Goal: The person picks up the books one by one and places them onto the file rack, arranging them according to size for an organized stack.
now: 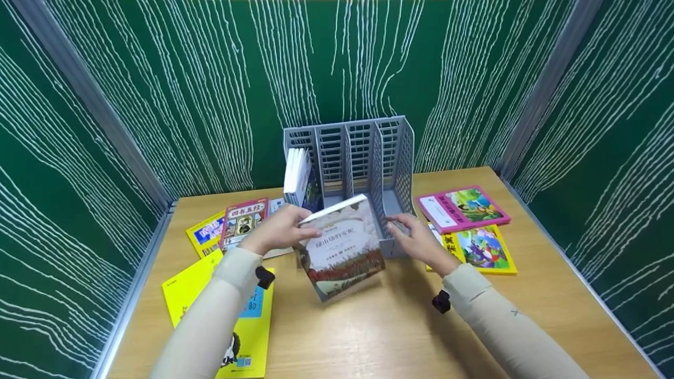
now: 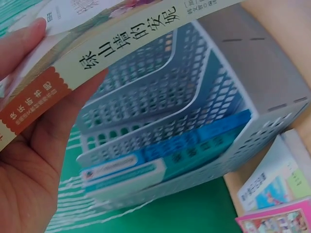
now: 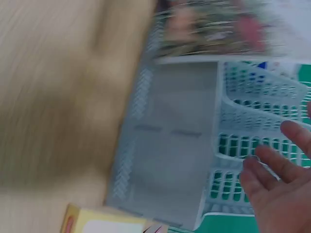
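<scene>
My left hand (image 1: 276, 229) grips a paperback book (image 1: 345, 250) by its upper left corner, thumb on the illustrated cover. The book hangs tilted over the table in front of a grey file rack (image 1: 387, 247). In the left wrist view, the book's spine (image 2: 126, 46) with dark lettering crosses above the rack. My right hand (image 1: 416, 239) holds nothing; its loosely bent fingers are near the rack's front right side. In the right wrist view, the right hand (image 3: 279, 174) overlaps the rack's dividers. Several books (image 1: 297, 176) stand upright in the leftmost compartment.
Left of the rack lie a red-framed book (image 1: 245, 221) and a yellow book (image 1: 208, 231). Larger yellow books (image 1: 189, 276) lie at the front left. A pink-edged book (image 1: 466, 208) overlaps a yellow-edged one (image 1: 482, 250) on the right. Green walls (image 1: 368, 58) enclose the table.
</scene>
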A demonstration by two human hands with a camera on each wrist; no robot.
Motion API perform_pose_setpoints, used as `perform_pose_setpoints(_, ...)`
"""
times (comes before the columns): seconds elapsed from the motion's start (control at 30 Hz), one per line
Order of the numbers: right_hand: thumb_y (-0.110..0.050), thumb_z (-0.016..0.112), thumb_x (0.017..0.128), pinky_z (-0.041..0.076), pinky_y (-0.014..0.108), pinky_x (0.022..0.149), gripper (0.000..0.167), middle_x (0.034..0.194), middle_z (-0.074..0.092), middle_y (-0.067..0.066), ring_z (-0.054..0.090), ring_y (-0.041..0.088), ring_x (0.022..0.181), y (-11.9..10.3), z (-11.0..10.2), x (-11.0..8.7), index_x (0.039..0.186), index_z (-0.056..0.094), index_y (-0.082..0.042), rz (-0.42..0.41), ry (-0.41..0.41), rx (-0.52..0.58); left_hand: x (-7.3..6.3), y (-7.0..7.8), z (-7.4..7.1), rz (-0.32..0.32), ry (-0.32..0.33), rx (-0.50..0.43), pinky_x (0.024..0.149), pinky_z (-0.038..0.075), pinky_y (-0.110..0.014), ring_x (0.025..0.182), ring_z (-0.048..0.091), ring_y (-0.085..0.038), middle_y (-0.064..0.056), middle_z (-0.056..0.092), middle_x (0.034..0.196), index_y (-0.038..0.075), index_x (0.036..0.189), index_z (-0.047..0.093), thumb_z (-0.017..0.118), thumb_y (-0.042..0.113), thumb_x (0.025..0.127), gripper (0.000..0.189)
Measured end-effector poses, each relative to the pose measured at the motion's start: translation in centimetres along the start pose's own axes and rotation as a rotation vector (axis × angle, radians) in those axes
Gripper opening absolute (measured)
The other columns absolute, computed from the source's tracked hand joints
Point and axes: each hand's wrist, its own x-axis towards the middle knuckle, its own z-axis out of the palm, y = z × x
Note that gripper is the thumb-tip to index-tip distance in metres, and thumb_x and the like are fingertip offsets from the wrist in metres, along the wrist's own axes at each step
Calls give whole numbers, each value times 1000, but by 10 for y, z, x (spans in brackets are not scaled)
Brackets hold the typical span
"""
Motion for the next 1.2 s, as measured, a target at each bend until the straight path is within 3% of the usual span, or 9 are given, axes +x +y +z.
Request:
perform_pose_setpoints(0.1,-19,62,111,39,68,124,41,152,60,28,52,50,146,12,6,0,146,63,2,-42,-16,-162,-6,1,-8,-26,41,-21,72,63,-30,87,75,-16,-7,83,110,9,114,82,78,24,102,20)
perform_pose_setpoints(0.27,-15,64,109,44,67,120,40,145,64,32,60,53,137,27,16,1,144,65,4,-140,-42,-357,-15,7,-18,-37,149,-40,71,67,-33,90,77,-22,-11,82,116,8,122,80,76,22,103,24)
perform_pose_setpoints(0.47,-20,58,112,50,69,111,37,128,74,30,70,53,120,32,27,0,136,68,6,-136,-83,-531,-24,15,-27,-95,284,-55,77,69,-35,93,78,-23,-10,82,116,8,128,78,73,24,106,28)
perform_pose_setpoints(0.6,-23,58,112,51,68,107,34,118,78,27,73,50,112,34,31,1,126,73,4,-114,-94,-549,-32,21,-34,-164,357,-75,76,69,-37,94,80,-27,-14,81,115,3,129,76,71,21,106,29)
perform_pose_setpoints(0.73,-24,58,112,52,66,105,33,117,79,25,73,49,111,33,32,3,124,74,3,-92,-91,-540,-38,27,-41,-220,422,-90,71,68,-33,93,79,-29,-18,78,116,-1,129,73,67,19,108,30)
perform_pose_setpoints(0.87,-25,58,112,52,65,101,31,113,79,25,73,49,108,33,31,6,117,75,1,-98,-87,-551,-41,35,-45,-250,527,14,58,59,-25,79,74,-26,-20,78,106,-4,119,76,62,19,108,29)
perform_pose_setpoints(0.97,-25,58,113,52,65,101,31,113,79,24,73,48,108,32,30,9,118,75,1,-100,-91,-552,-39,42,-45,-267,597,114,50,48,-26,71,71,-28,-23,78,101,-5,112,76,60,20,107,30)
perform_pose_setpoints(1.1,-25,58,113,52,65,104,33,116,79,25,72,48,110,32,29,11,122,75,1,-96,-85,-542,-32,47,-40,-293,642,168,50,50,-24,78,77,-30,-24,79,111,-6,119,74,61,21,108,33)
perform_pose_setpoints(1.2,-24,59,112,53,65,102,31,113,79,25,73,49,108,33,30,10,117,76,1,-111,-71,-551,-23,48,-34,-306,662,206,50,52,-25,79,77,-31,-25,78,111,-8,121,73,60,20,108,34)
